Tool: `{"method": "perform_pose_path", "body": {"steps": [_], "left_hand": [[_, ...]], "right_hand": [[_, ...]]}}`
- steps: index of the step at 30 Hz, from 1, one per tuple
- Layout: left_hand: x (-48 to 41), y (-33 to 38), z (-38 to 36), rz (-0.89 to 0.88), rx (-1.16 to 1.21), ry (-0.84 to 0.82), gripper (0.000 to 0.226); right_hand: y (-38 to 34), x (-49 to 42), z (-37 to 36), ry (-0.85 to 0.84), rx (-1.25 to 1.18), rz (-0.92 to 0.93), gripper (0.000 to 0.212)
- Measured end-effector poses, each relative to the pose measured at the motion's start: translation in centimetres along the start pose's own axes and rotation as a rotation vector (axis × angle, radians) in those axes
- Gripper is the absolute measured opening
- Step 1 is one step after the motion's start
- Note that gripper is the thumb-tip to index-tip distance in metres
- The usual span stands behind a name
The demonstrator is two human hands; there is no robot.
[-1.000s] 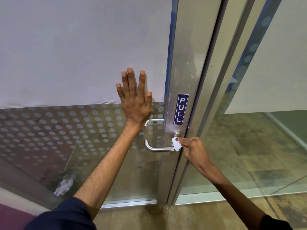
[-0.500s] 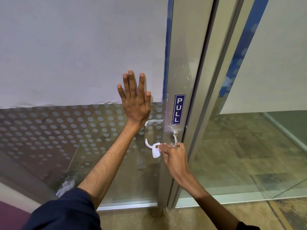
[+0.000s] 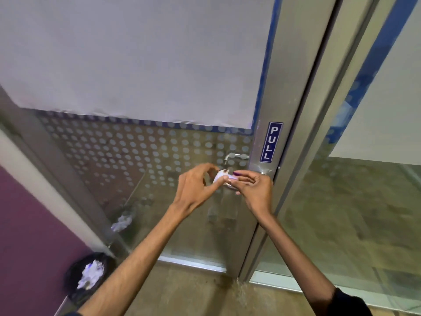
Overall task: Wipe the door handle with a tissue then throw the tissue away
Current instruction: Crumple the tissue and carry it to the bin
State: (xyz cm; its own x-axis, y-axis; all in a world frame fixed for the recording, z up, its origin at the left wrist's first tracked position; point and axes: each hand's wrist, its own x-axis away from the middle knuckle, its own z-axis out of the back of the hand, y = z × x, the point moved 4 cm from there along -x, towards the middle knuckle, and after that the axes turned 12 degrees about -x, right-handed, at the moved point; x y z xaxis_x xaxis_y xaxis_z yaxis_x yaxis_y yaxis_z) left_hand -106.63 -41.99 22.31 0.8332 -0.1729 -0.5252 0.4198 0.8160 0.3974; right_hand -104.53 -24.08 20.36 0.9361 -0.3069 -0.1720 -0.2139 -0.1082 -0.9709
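tissue (image 3: pixel 224 177) — pinched between both hands, stained

**Both hands crowd the door handle; open way down to the bin**

The left hand (image 3: pixel 196 188) and right hand (image 3: pixel 255 190) meet just before the door handle (image 3: pixel 234 157) and cover its lower bar. Under the forearms, the floor (image 3: pixel 193 295) is open toward the bin (image 3: pixel 90 275) at the lower left wall.

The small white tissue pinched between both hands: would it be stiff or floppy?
Likely floppy: the small white tissue looks crumpled between the left hand and right hand. Probably very light, since fingertips alone hold it. The brown smudge suggests it is soiled.
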Motion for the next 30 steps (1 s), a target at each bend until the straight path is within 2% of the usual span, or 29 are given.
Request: {"method": "perform_pose_path", "body": {"steps": [6,13,20,30], "left_hand": [[5.3,-4.1,1.0,0.271,0.084,-0.096,0.028],[10.7,-9.8,5.3,0.486,0.245,-0.004,0.011],[16.2,-16.1,10.2,0.659,0.257,0.037,0.014],[25.4,-28.5,17.7,0.965,0.229,0.136,0.008]], "right_hand": [[1.4,1.8,-4.4,-0.165,-0.051,-0.055,0.034],[4.2,5.2,-10.5,-0.294,-0.049,-0.194,0.020],[6.7,8.2,-18.4,-0.377,-0.097,-0.287,0.010],[12.1,15.5,-33.2,-0.455,0.025,-0.381,0.021]]}}
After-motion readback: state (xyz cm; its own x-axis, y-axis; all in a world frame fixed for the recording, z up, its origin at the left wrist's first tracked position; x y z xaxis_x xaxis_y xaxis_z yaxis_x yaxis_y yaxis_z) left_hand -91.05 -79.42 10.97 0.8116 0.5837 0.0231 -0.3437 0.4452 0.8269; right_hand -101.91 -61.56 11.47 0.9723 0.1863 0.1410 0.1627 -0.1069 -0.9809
